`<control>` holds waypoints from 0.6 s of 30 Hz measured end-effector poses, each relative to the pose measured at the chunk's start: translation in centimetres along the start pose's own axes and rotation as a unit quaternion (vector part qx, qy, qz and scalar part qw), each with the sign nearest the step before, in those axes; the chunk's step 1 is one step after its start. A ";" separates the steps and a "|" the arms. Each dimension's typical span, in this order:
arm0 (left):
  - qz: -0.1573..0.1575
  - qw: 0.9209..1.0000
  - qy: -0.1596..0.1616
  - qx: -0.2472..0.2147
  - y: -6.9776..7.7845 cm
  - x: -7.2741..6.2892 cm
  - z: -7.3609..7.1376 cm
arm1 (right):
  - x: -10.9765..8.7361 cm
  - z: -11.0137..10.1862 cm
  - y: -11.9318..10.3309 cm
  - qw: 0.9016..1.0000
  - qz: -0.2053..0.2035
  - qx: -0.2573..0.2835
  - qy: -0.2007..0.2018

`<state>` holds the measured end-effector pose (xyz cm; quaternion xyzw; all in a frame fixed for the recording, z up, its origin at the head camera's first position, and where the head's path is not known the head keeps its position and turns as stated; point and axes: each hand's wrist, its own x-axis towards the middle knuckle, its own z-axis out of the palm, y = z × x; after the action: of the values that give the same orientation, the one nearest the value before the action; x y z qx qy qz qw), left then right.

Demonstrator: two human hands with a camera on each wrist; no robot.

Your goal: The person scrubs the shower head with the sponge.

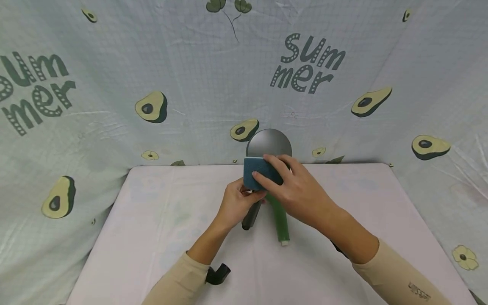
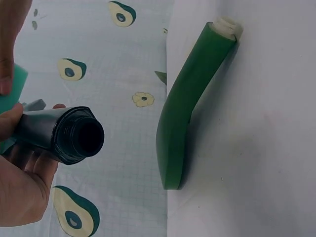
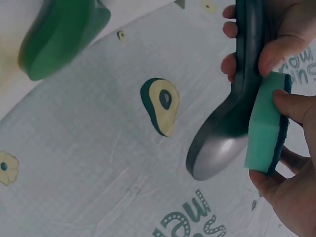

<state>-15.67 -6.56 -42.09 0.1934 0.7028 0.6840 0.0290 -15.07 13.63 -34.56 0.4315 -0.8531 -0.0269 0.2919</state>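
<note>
My left hand [image 1: 231, 204] grips a grey shower head [image 1: 269, 142] by its dark handle, the round head raised away from me. In the left wrist view, the hollow threaded end of its handle [image 2: 59, 133] points toward the camera. My right hand [image 1: 303, 195] pinches a sponge [image 1: 256, 174], light green with a dark blue scouring layer, between thumb and fingers. The right wrist view has the sponge's green side [image 3: 264, 126] right against the shower head [image 3: 224, 138], near where the handle meets the head. A green shower head [image 1: 281, 220] lies on the table beneath my hands.
The pale pink table [image 1: 171, 237] reaches back to a hanging cloth [image 1: 202, 84] printed with avocados and lettering. A white threaded end [image 2: 227, 27] sticks out of the green handle. A black piece [image 1: 218, 274] shows at my left sleeve.
</note>
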 end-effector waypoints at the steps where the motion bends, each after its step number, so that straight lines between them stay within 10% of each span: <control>1: 0.004 1.000 -0.001 -0.003 0.0 0.0 0.0 | 0.0 0.0 0.0 1.000 0.005 0.002 0.003; 18: -0.024 0.998 -0.026 -0.060 0.1 0.1 -0.1 | 2.1 -0.1 7.1 0.970 0.166 0.176 0.007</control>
<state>-15.75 -6.62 -41.99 0.1919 0.6637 0.7190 0.0753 -21.08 16.51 -31.41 0.3284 -0.9022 0.1754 0.2179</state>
